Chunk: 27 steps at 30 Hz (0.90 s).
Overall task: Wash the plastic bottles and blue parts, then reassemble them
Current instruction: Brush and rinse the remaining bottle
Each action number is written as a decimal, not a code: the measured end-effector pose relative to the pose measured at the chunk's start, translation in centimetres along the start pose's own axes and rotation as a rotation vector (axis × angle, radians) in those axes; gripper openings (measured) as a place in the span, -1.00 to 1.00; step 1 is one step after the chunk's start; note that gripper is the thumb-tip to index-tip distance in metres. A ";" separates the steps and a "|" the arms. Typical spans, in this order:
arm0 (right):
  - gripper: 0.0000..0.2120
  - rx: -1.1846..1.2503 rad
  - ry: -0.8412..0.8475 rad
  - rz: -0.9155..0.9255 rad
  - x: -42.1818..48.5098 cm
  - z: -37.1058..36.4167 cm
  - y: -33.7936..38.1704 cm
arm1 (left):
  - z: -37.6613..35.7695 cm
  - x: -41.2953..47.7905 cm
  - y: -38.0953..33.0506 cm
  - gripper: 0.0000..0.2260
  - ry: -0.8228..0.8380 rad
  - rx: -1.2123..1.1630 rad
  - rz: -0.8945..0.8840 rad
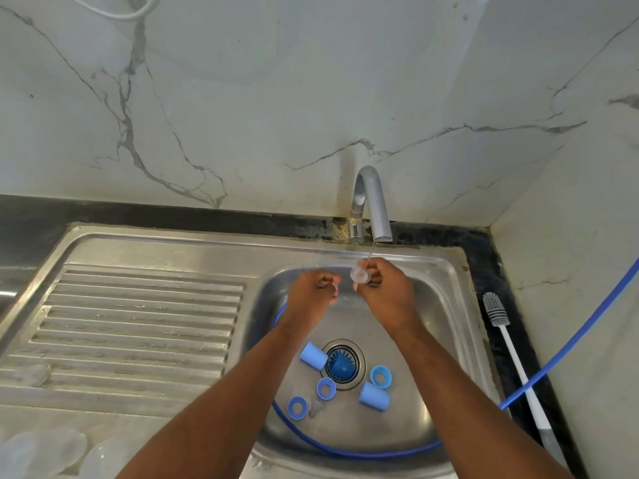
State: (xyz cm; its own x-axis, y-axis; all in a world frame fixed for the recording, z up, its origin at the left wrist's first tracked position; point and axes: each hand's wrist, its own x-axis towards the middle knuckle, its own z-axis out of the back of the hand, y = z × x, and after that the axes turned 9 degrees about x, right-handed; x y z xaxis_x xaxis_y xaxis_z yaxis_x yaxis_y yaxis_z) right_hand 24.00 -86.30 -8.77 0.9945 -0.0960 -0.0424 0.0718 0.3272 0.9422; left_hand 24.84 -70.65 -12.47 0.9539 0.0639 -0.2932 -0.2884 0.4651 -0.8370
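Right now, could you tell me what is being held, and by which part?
The right hand pinches a small clear piece by its edge; the left hand cannot be told.

Soft, even light, wide-angle view.
We see dull sheen on the steel sink, a faint shadow behind the tap, straight edges bowing toward the corners, and mild softness overall.

You are looking down into a steel sink set against a marbled wall.
A thin stream of water is running from the curved faucet. A white bottle brush is lying on the black counter just right of the basin, and a blue hose is crossing its handle and curving round the basin floor, with the ribbed drainboard lying to the left.
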 end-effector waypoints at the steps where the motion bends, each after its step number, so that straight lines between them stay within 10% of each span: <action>1: -0.76 0.031 -0.039 0.015 0.1 0.0 0.1 | 0.1 -0.1 -0.1 -0.81 0.001 -0.021 0.013; 16: -0.81 0.055 -0.005 -0.066 0.2 0.5 -0.1 | -0.5 -1.9 -3.1 -0.86 0.163 -0.453 0.089; 27: -0.76 0.359 0.112 -0.560 -1.7 0.4 -1.6 | 0.0 -2.9 -4.0 -0.81 0.062 0.159 -0.075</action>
State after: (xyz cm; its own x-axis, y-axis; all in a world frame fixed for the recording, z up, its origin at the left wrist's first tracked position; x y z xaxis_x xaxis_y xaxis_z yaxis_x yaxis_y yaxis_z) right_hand 22.15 -87.08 -10.07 0.8180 -0.0562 -0.5725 0.5681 -0.0784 0.8193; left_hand 23.22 -72.72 -8.25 0.9639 -0.0283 -0.2648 -0.1954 0.6003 -0.7755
